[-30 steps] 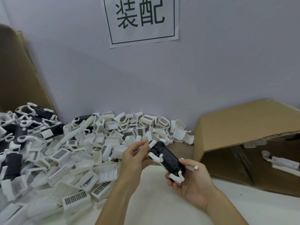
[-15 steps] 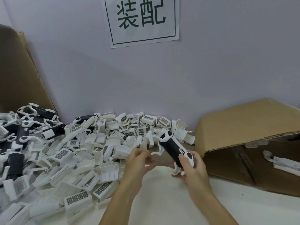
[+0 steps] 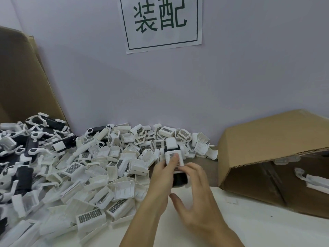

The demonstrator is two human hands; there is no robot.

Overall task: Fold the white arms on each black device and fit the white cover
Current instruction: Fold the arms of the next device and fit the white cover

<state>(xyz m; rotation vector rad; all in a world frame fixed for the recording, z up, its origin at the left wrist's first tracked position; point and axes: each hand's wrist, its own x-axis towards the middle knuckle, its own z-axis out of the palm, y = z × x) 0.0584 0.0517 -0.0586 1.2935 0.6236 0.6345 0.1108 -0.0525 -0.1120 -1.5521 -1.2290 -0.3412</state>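
Two hands (image 3: 178, 184), one wall sign (image 3: 161, 24), two cardboard boxes (image 3: 267, 139), white covers (image 3: 122, 189) too many to count

Lilac wall (image 3: 249, 68) (paper sign (image 3: 161, 22)), white table (image 3: 267, 225)

This is a small assembly workshop: a white bench (image 3: 249, 229) heaped with loose white covers (image 3: 99, 175) and black devices (image 3: 25, 177), cardboard boxes (image 3: 263, 139) at either side, and a printed sign (image 3: 161, 22) on the wall.
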